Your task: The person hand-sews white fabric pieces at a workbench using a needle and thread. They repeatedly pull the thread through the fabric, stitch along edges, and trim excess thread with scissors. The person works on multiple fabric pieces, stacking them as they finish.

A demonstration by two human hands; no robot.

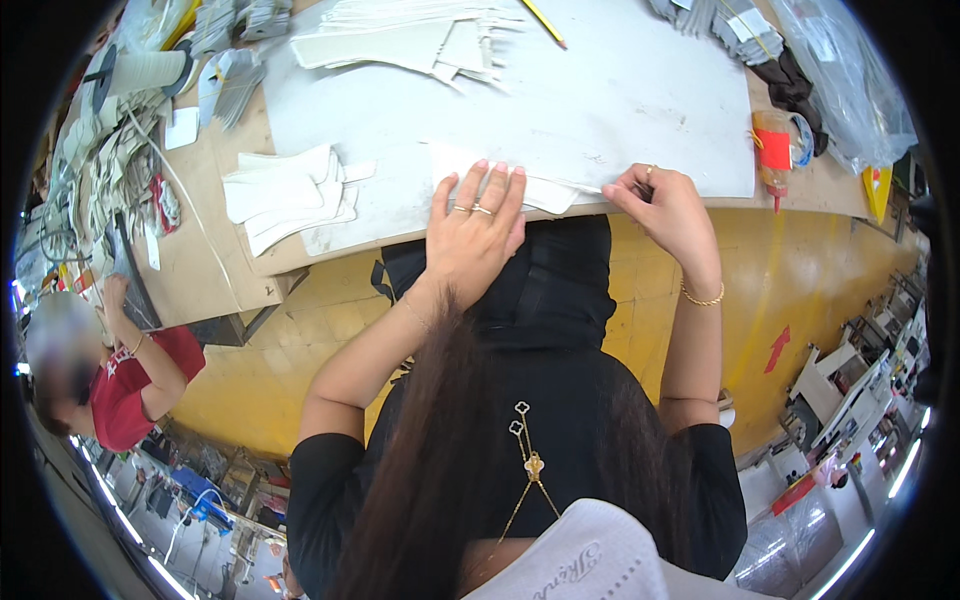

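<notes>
My left hand [478, 225] lies flat with its fingers stretched out, pressing a white cut piece [550, 193] onto the table near its front edge. At the right end of that piece, my right hand [665, 212] pinches its narrow tip between thumb and fingers. Whether the piece is fabric or leather I cannot tell, and part of it is hidden under my left hand. To the left lies a loose pile of similar white pieces [290, 195]. Farther back is a larger stack of off-white pieces [385, 48].
A yellow pencil [545, 24] lies at the back of the grey sheet [640, 90]. On the right stand a red-banded glue bottle [774, 150] and clear plastic bags [845, 80]. A thread spool [145, 74] and bundled pieces crowd the left. A person in red [130, 390] works there.
</notes>
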